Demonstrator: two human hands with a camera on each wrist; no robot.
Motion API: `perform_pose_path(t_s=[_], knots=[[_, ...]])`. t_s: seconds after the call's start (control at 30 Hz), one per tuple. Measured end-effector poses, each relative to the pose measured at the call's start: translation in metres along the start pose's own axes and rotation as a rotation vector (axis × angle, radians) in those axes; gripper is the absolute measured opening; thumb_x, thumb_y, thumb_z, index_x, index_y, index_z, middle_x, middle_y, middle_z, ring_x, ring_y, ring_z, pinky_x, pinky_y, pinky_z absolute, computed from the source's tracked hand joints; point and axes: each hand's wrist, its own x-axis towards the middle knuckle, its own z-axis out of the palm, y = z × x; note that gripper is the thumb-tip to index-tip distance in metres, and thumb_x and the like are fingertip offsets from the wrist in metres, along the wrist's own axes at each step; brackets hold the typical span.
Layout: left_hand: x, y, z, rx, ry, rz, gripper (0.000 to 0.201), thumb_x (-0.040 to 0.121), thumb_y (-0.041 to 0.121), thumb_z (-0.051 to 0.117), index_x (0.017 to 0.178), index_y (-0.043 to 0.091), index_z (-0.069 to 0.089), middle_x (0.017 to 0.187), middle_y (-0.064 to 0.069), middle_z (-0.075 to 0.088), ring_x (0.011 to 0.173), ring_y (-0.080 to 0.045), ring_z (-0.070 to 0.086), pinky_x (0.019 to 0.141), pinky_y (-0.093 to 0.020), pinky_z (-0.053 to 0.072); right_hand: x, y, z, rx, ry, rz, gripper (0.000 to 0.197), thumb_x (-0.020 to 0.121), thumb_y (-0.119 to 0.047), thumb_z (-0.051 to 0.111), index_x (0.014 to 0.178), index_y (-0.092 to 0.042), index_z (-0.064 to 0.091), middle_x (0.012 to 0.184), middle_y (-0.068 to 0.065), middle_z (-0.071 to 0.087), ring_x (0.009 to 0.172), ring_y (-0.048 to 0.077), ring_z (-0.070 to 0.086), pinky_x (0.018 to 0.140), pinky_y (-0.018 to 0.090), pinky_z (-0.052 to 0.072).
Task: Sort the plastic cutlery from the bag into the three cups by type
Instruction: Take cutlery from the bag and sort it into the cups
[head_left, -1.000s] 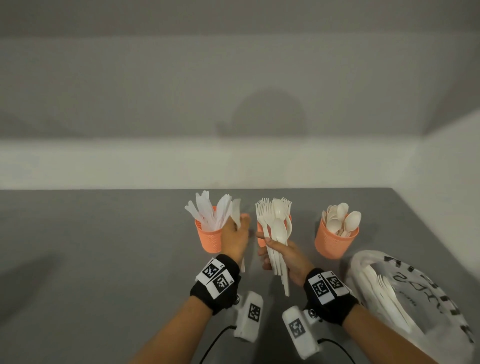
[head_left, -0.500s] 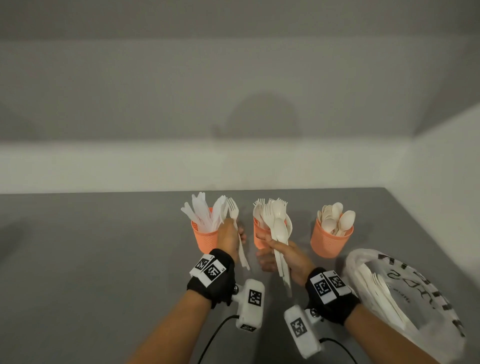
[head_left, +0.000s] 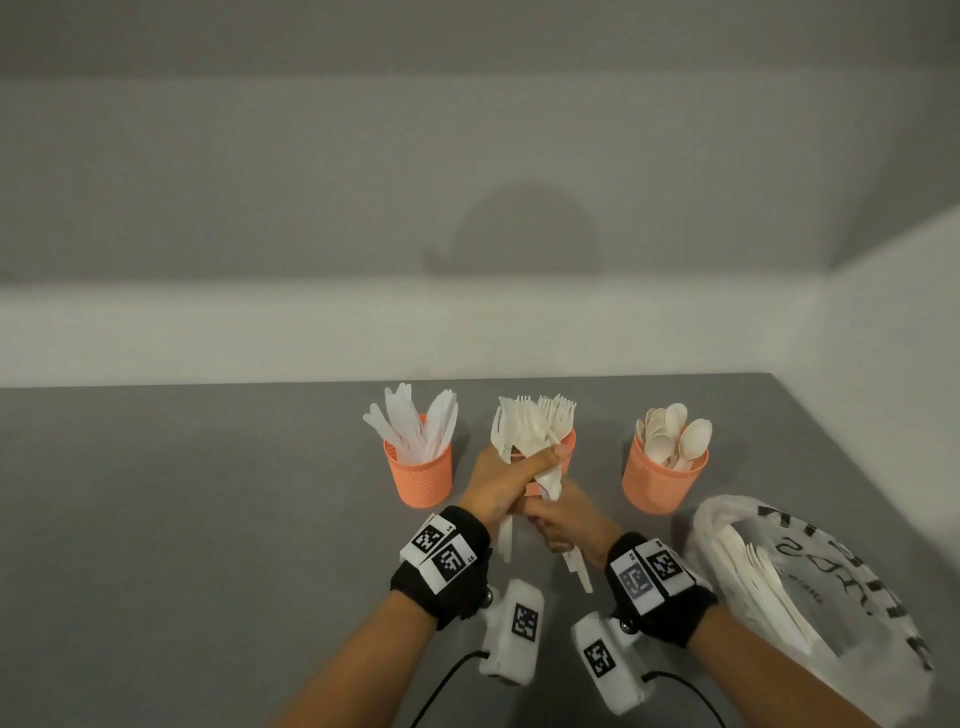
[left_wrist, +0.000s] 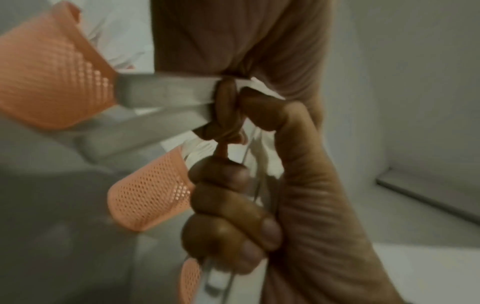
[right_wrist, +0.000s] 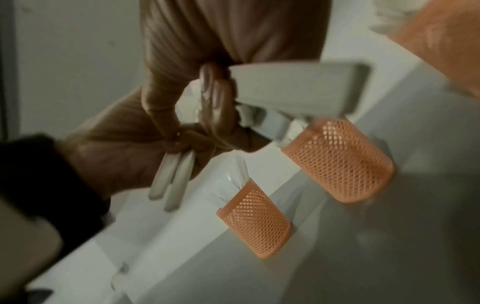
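The bundle of white cutlery sits at the centre of the scene, held upright in front of the middle cup, with fork tines and at least one spoon bowl showing at its top. The left hand is clenched round the upper part of the bundle, thumb across the front; the right hand, at about 5 o'clock from it and touching it, has its fingers curled round the lower handles, whose ends stick out below the palm. Both hands grasp the same bundle, so the step in hand looks like separating or passing pieces between them over the fork cup. At 9 o'clock from the bundle stands the knife cup, full of blades; at 3 o'clock the spoon cup, crowded with bowls; the middle cup already carries many forks. At about 4 o'clock, near the counter's right edge, lies the plastic bag, and through it several more pieces, a fork among them, can be seen. By this showing the sorting is well along, perhaps past the midpoint: all three cups are stocked, but the held bundle and the bag's contents remain to be placed.
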Motion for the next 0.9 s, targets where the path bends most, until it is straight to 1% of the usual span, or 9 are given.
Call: perform_pose_path(t_s=[0.1,0.27,0.37,0.43,0.5,0.63,0.77,0.83,0.9], knots=[[0.002,-0.003,-0.001,-0.107,0.038,-0.047,0.041,0.077,0.013,0.072,0.115,0.007,0.061,0.1,-0.011,0.069,0.081,-0.018,0.067,0.061,-0.019,0.053,0.0,-0.001,0.003,-0.101,-0.06,-0.006,0.046,0.086,-0.001,0.059,0.12,-0.025,0.039,0.038,-0.011,0.044,0.03,0.0,0.029,0.031,0.014,0.024],[0.01,-0.009,0.011,-0.023,0.302,0.01,0.038,0.081,0.015,0.068,0.115,0.004,0.058,0.108,-0.015,0.068,0.1,-0.027,0.066,0.088,-0.037,0.053,0.003,-0.007,0.003,-0.19,0.02,0.061,0.057,0.083,0.002,0.059,0.129,-0.014,0.03,0.069,0.0,0.051,0.047,0.008,0.044,0.039,0.018,0.036],[0.015,-0.004,0.017,-0.008,0.524,0.019,0.044,0.085,0.022,0.064,0.118,-0.002,0.048,0.108,-0.015,0.064,0.096,-0.025,0.063,0.081,-0.03,0.049,0.003,-0.003,0.004,-0.405,0.157,-0.047,0.057,0.083,-0.004,0.062,0.13,-0.01,0.031,0.104,0.008,0.061,0.073,0.011,0.054,0.062,0.019,0.045],[0.012,0.004,0.023,0.035,0.552,0.003,0.047,0.087,0.029,0.06,0.119,-0.002,0.044,0.11,-0.018,0.062,0.095,-0.027,0.061,0.079,-0.029,0.047,0.001,-0.002,0.004,-0.446,0.17,-0.127,0.053,0.087,-0.002,0.057,0.133,-0.006,0.032,0.117,0.01,0.058,0.081,0.007,0.054,0.067,0.009,0.042],[0.01,0.007,0.029,0.223,0.508,-0.029,0.05,0.087,0.038,0.057,0.12,0.004,0.041,0.116,-0.018,0.057,0.107,-0.032,0.056,0.093,-0.037,0.045,0.006,0.0,0.003,-0.299,0.185,-0.105,0.044,0.091,0.001,0.05,0.134,0.0,0.037,0.119,0.011,0.058,0.09,0.011,0.058,0.068,0.007,0.041],[0.001,0.003,0.036,0.636,0.309,0.025,0.062,0.08,0.05,0.059,0.126,0.014,0.039,0.121,-0.006,0.052,0.119,-0.025,0.039,0.102,-0.04,0.032,0.009,-0.002,0.004,0.413,0.182,0.018,0.041,0.102,-0.033,0.027,0.12,-0.008,0.053,0.089,0.02,0.063,0.069,0.035,0.058,0.064,0.037,0.049],[-0.003,0.008,0.022,0.366,0.158,0.223,0.027,0.087,0.042,0.056,0.099,0.018,0.057,0.096,-0.001,0.061,0.088,-0.008,0.06,0.073,-0.018,0.047,0.006,-0.001,-0.019,0.65,-0.01,0.157,0.038,0.082,-0.045,0.043,0.059,-0.016,0.053,0.035,-0.006,0.035,0.024,0.005,0.026,0.033,0.014,0.018],[0.002,0.014,0.01,0.21,0.156,0.228,0.01,0.093,0.025,0.05,0.093,0.017,0.056,0.085,0.001,0.059,0.072,-0.004,0.058,0.065,-0.017,0.047,0.004,-0.001,-0.026,0.7,-0.127,0.18,0.036,0.08,-0.044,0.049,0.055,-0.018,0.051,0.03,-0.008,0.03,0.021,0.003,0.024,0.03,0.011,0.02],[0.009,0.018,0.0,0.135,0.107,0.195,0.014,0.094,0.013,0.047,0.106,0.01,0.055,0.085,0.001,0.056,0.068,-0.007,0.056,0.058,-0.015,0.048,0.003,0.001,-0.029,0.751,-0.258,0.183,0.035,0.078,-0.044,0.06,0.056,-0.018,0.053,0.03,-0.008,0.032,0.022,0.003,0.028,0.029,0.012,0.025]])
